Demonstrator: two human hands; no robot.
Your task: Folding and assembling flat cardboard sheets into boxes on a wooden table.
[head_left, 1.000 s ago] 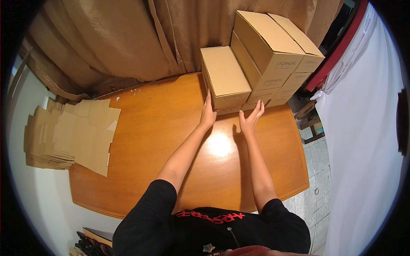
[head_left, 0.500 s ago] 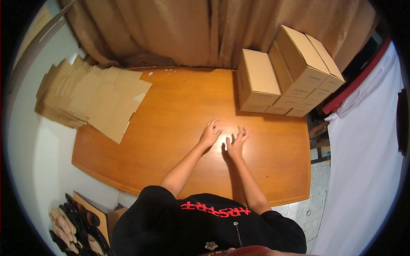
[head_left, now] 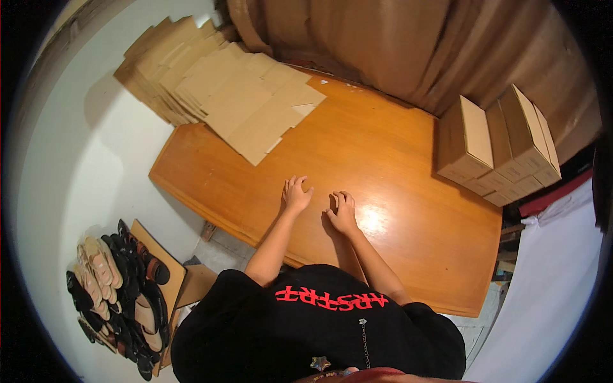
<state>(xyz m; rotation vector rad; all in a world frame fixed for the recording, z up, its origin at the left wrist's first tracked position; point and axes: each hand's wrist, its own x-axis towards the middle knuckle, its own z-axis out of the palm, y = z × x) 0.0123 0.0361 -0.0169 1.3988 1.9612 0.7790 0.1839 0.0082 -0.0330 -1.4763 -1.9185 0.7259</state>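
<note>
Over the wooden table, near its front edge, my two hands are side by side with a small gap between them. My left hand is open, thumb apart from loosely bent fingers, and holds nothing. Slightly nearer me, my right hand has its fingers curled a little but apart, also without anything in them. Nearest to my left hand is a pile of flattened cardboard boxes on the table's far left. Whether either hand touches the tabletop is hard to tell.
Folded-up cardboard boxes are stacked at the table's far right. Brown curtains hang behind the table. Several pairs of shoes lie at the lower left beside a cardboard panel. White cloth hangs on the right.
The view has turned left, so the table, flat cardboard and boxes appear shifted right and tilted. My hands have drawn slightly left over the table; the right fingers look more curled than before.
</note>
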